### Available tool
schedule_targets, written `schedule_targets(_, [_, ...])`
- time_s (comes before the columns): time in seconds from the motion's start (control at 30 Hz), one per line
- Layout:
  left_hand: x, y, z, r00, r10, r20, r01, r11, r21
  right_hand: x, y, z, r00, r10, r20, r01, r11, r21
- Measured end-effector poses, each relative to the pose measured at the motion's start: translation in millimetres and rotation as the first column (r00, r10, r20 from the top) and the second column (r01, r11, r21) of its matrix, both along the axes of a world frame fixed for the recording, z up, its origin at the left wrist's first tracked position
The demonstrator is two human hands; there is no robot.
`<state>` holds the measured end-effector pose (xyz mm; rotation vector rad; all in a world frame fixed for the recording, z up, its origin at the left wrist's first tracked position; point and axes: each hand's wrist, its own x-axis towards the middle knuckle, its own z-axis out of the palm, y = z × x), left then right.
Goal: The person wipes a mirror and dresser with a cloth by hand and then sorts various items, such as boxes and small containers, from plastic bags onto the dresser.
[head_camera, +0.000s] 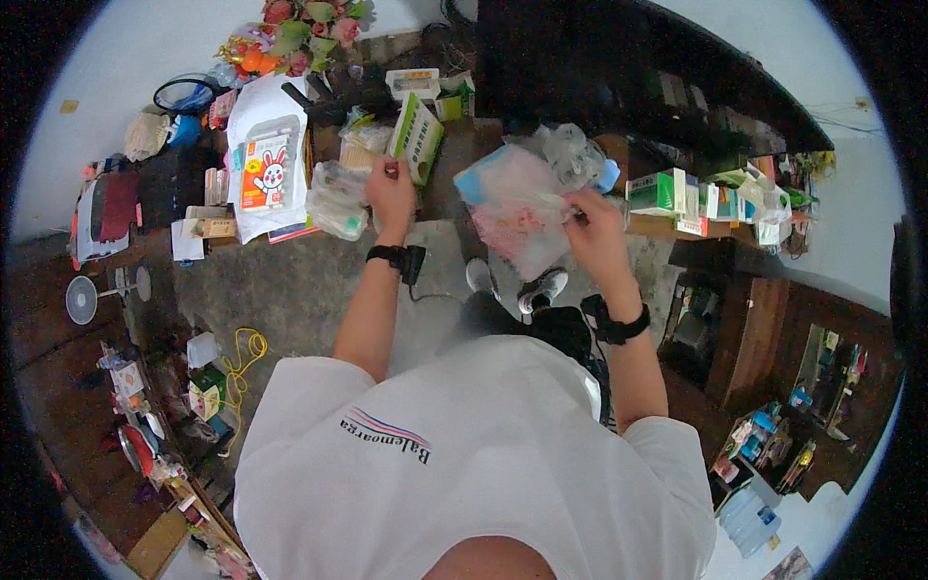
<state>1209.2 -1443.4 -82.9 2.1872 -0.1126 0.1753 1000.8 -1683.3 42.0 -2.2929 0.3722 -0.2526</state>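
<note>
My left hand is at the lower end of a green and white carton, its fingers curled; whether they grip the carton is unclear. Clear plastic packaging lies beside that hand on the left. My right hand pinches the edge of a thin translucent plastic bag with a pink and blue side, which hangs at the table's front edge. Behind the bag sits a crumpled clear plastic bag.
A card with a cartoon rabbit lies on white paper at the left. Green and white boxes stand at the right. A large dark television screen rises behind. A yellow cable lies on the floor to the left.
</note>
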Motion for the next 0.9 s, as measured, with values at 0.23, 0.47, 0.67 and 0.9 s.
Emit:
schedule_targets(0.23, [-6.5,-12.6,-18.3,0.998,-0.013,0.058,0.01,0.998,0.057,-47.8,-20.1,27.3,0.986,-0.164,0.045,0.164,0.986,-0.014])
schedule_targets(0.47, [-28.5,-14.6,-18.0,0.997,-0.012,0.07,0.009,0.999,0.05,-98.7,-56.8,39.6,0.959,-0.277,0.062,0.28,0.958,-0.065])
schedule_targets(0.67, [-52.4,-33.1,-3.2,0.995,-0.072,0.065,0.075,0.996,-0.052,-140.9,-79.9,43.9,0.925,-0.375,0.069,0.379,0.924,-0.054])
schedule_targets(0.9, [-76.8,-113.3,-7.4,0.898,-0.437,-0.05,0.43,0.896,-0.108,-190.5,-98.7,43.6,0.866,-0.499,0.043,0.5,0.866,-0.007])
